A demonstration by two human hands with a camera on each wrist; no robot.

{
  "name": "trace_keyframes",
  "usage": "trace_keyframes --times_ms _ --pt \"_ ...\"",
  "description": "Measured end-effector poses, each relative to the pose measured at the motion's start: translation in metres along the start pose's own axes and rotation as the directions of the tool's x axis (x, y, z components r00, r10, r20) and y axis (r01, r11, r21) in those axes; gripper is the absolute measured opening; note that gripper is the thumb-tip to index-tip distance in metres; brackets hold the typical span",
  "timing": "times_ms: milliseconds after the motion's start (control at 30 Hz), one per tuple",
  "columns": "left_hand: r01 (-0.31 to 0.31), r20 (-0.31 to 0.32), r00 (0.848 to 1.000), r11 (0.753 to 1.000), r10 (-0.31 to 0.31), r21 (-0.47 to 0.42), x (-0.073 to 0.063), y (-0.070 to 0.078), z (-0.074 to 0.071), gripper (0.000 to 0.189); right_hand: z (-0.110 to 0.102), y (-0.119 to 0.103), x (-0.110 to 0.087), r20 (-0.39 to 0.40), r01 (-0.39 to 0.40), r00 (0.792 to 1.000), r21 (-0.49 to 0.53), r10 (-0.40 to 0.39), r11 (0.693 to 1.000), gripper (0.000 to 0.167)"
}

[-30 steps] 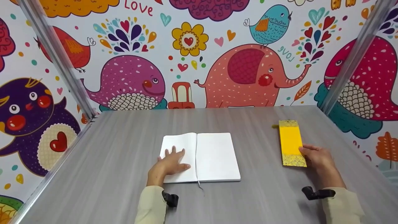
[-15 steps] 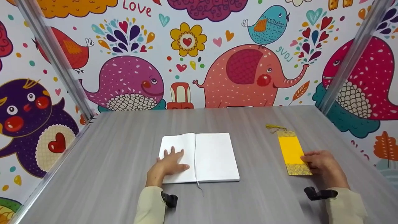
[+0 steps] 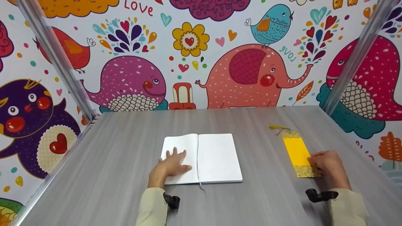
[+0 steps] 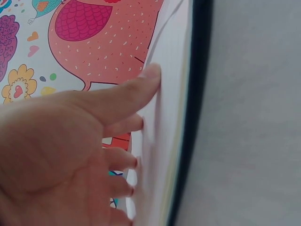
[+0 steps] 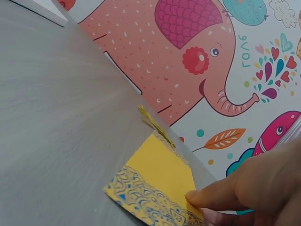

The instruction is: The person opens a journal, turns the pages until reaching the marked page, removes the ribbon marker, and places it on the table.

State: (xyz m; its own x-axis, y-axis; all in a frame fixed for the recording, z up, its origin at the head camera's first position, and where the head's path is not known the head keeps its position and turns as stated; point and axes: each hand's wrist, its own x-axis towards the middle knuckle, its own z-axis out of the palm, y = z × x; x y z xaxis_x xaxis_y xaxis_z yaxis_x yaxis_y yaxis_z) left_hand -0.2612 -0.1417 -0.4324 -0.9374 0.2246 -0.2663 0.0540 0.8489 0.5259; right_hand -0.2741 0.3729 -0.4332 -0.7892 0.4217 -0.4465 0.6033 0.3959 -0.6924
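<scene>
An open notebook [image 3: 219,158] with blank white pages lies on the grey table, a thin ribbon hanging from its lower edge. My left hand [image 3: 171,164] rests on the left page with its fingers spread. In the left wrist view the thumb and fingertips of that hand touch the paper, and a dark cover edge shows beneath. To the right, my right hand [image 3: 329,164] pinches a yellow bookmark [image 3: 296,152] by its right edge, near the lower end. The bookmark has patterned bands at both ends and a yellow tassel [image 3: 279,127] at the top. Some right fingers are hidden behind it.
The grey table [image 3: 125,141] meets a wall printed with cartoon animals at the back. Metal posts [image 3: 67,75] stand at the left and right corners. A dark wrist mount [image 3: 320,195] sits on each arm.
My right hand has moved the bookmark a little toward the table's front and right, tilting its top to the left, and the tassel shows more fully. My left hand has stayed on the page.
</scene>
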Motion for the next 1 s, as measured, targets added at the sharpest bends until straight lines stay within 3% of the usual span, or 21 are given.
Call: trace_keyframes --times_ms 200,800,1000 --pt "-0.004 0.004 1.000 1.000 0.003 0.009 0.001 0.000 -0.001 0.072 -0.002 0.001 0.002 0.020 0.001 1.000 0.028 -0.002 1.000 0.047" --pt "0.006 -0.006 1.000 1.000 -0.006 -0.023 0.001 0.000 0.000 0.071 0.006 -0.003 -0.012 -0.076 0.002 0.997 -0.048 -0.006 0.999 0.047" --pt "0.012 -0.010 1.000 1.000 -0.012 -0.023 0.000 0.001 0.000 0.071 0.010 -0.002 -0.011 -0.068 -0.008 0.998 -0.037 0.005 0.999 0.046"
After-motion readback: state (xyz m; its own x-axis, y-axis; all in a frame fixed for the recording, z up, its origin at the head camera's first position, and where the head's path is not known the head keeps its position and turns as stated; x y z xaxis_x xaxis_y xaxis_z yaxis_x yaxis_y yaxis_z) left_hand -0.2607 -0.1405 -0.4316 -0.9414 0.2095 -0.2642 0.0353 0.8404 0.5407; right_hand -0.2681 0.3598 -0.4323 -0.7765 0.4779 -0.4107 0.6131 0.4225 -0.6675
